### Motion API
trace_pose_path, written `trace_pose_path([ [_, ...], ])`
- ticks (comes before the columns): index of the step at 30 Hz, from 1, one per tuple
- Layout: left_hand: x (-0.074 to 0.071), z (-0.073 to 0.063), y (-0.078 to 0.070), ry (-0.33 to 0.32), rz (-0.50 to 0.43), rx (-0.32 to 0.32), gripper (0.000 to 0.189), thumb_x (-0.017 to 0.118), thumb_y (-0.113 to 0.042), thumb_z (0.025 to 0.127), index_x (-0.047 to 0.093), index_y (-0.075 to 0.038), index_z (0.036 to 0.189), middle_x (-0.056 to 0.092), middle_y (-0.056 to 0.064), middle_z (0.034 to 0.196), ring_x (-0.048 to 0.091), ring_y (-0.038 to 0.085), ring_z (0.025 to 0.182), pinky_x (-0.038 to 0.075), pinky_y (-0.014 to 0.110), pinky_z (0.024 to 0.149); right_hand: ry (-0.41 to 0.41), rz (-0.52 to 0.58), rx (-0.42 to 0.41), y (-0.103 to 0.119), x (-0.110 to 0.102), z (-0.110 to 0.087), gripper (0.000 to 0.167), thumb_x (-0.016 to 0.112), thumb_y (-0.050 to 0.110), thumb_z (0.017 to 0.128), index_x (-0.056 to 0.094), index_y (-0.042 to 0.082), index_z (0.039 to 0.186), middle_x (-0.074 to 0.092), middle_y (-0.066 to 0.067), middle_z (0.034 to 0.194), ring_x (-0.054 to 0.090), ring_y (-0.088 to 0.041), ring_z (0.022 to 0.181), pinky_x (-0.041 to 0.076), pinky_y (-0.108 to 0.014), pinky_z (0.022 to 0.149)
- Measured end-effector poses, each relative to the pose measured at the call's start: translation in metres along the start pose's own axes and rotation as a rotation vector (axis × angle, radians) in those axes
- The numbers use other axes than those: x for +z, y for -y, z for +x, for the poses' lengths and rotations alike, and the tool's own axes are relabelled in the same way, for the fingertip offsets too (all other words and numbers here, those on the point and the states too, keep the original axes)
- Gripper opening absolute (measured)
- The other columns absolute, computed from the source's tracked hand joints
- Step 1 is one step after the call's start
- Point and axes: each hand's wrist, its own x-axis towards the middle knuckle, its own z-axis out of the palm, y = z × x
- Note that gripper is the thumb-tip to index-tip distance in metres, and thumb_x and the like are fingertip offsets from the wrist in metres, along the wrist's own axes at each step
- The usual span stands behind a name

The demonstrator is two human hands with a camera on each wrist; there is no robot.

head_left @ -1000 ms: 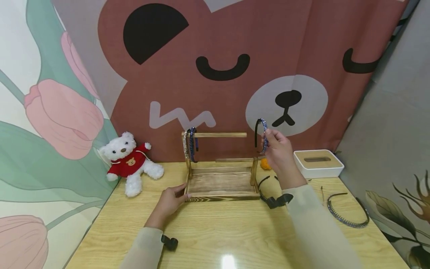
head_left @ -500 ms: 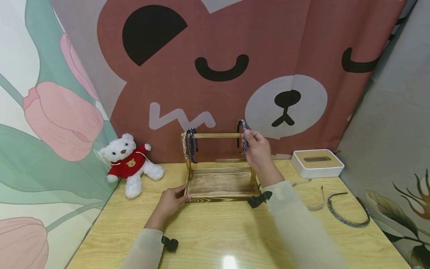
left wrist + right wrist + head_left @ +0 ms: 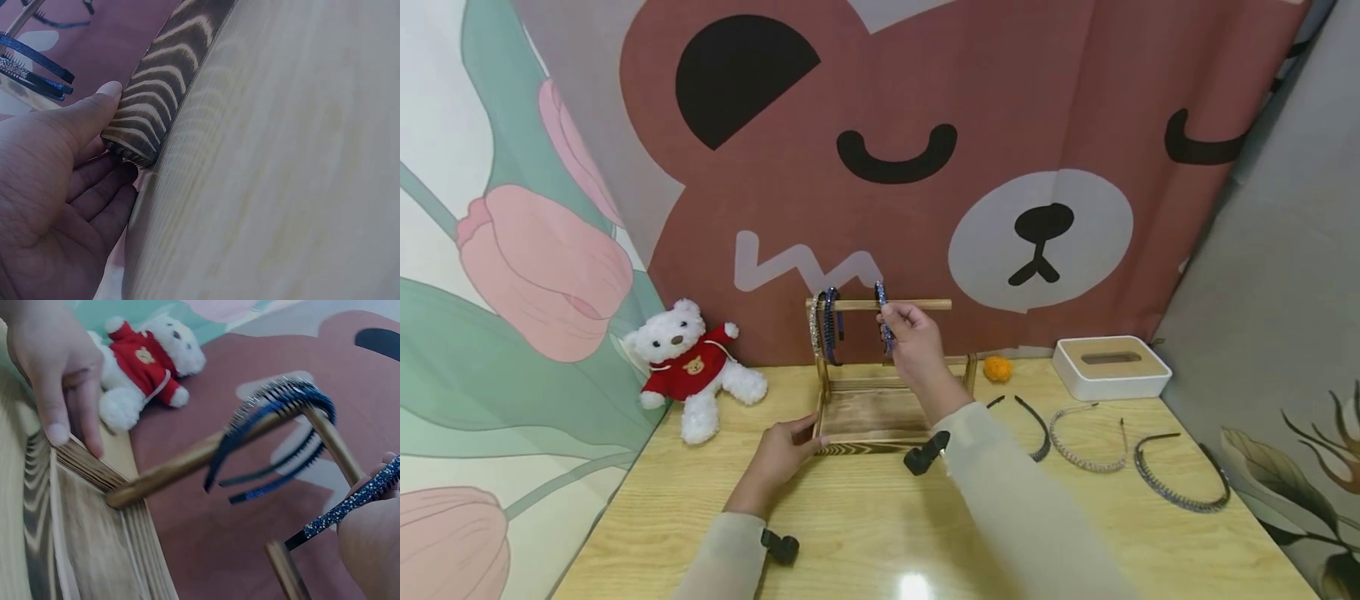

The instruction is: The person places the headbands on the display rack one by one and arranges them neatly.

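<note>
My right hand (image 3: 917, 354) pinches a blue glittery headband (image 3: 350, 506), which stands at the middle of the rack's top bar (image 3: 928, 305) in the head view. Towards the bar's left end hang several headbands, a silvery one (image 3: 815, 325) outermost and dark blue ones (image 3: 830, 333) beside it. With thumb and fingers, my left hand (image 3: 781, 454) grips the front left corner of the wooden headband rack (image 3: 872, 414). The left wrist view shows the thumb against the rack's dark striped front edge (image 3: 150, 100). Part of the rack's right side is hidden behind my right arm.
To the right on the table lie several headbands, among them a silvery one (image 3: 1086, 462) and a dark toothed one (image 3: 1183, 500). Behind them are an orange ball-like thing (image 3: 997, 369) and a white tissue box (image 3: 1112, 385). A white teddy bear (image 3: 696, 367) sits left of the rack.
My right hand has moved left with the blue glittery headband, from beyond the bar's right end to its middle. My left hand has stayed at the rack's corner.
</note>
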Motion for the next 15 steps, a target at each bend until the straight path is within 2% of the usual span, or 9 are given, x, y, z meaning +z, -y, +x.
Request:
trace_pose_path([
  [3,-0.001,-0.002,0.003,-0.001,0.007,-0.003,0.057,0.082,-0.031,0.101,0.066,-0.014,0.153,0.069,0.018,0.147,0.063,0.038,0.142,0.051,0.056,0.118,0.003,-0.023,0.023,-0.012,0.011,-0.001,0.009,0.071,0.018,0.109,0.074,0.011,0.105,0.074,0.000,0.097,0.057,-0.018,0.088,0.046,-0.026,0.071],
  [7,-0.003,-0.003,0.004,-0.003,-0.001,-0.011,0.056,0.082,-0.030,0.101,0.066,-0.015,0.153,0.068,0.016,0.149,0.061,0.038,0.143,0.050,0.056,0.119,0.005,-0.011,0.038,-0.022,0.024,-0.002,0.013,0.072,0.018,0.108,0.073,0.005,0.112,0.074,-0.001,0.097,0.059,-0.021,0.089,0.050,-0.025,0.073],
  [15,-0.001,0.000,0.001,0.018,-0.041,0.017,0.057,0.082,-0.029,0.101,0.064,-0.013,0.154,0.066,0.015,0.152,0.061,0.036,0.144,0.051,0.054,0.120,-0.045,-0.001,0.037,-0.037,0.037,0.002,0.007,0.074,0.015,0.106,0.076,0.009,0.105,0.074,-0.004,0.097,0.064,-0.019,0.088,0.053,-0.024,0.074],
])
